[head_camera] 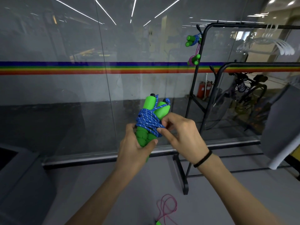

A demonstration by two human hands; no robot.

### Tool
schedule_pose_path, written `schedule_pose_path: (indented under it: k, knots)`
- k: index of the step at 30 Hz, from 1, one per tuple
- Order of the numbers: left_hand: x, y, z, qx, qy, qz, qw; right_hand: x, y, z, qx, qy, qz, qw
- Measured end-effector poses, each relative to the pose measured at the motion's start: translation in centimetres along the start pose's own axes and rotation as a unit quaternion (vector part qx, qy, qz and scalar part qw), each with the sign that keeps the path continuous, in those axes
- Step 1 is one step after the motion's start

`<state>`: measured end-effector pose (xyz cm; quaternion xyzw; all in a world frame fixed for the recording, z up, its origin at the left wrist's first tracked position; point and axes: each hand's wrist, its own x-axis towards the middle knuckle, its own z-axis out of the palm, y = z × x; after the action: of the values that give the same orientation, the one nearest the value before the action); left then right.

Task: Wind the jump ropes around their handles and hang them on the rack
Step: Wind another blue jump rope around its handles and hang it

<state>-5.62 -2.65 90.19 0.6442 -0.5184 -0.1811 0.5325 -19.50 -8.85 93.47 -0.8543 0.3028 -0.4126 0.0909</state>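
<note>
Floor: pink rope [165,207] lies loose, unwound.
Left hand [134,148]: grip clenched round the green handles [152,111], long axis up, tilted away.
Right hand [181,135]: fingers pinch the blue rope [148,120] coils.
Rack [201,65]: up-right, beyond the right hand; two wound ropes [193,49] hang there.

Dim, even light is falling. Ceiling strip lights are glaring as reflected streaks in the glass wall [65,46] beyond the fingertips [159,129]. Straight lines are bowing toward the edges.

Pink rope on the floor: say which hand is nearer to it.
Right, though not by much. The right hand is above the pink rope, the left hand above and further left; both are busy on the blue rope.
</note>
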Motion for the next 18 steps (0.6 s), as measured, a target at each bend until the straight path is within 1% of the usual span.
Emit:
schedule_pose_path:
  k: [3,9,13,18]
  knots:
    - [0.0,-0.1,-0.1,0.013,-0.003,-0.003,1.0,0.1,-0.1,0.1,-0.021,-0.011,0.007,1.0]
    - [0.2,-0.2,0.4,0.064,-0.008,-0.004,0.998,0.3,0.3,0.7,-0.05,-0.024,0.07,0.996]
    - [0.2,-0.1,0.6,0.054,-0.016,-0.015,0.998,0.1,-0.2,1.0,-0.086,-0.028,0.088,0.992]
    - [0.2,0.2,0.5,0.013,-0.039,-0.019,0.999,-0.2,-1.0,1.3,-0.148,-0.035,0.098,0.983]
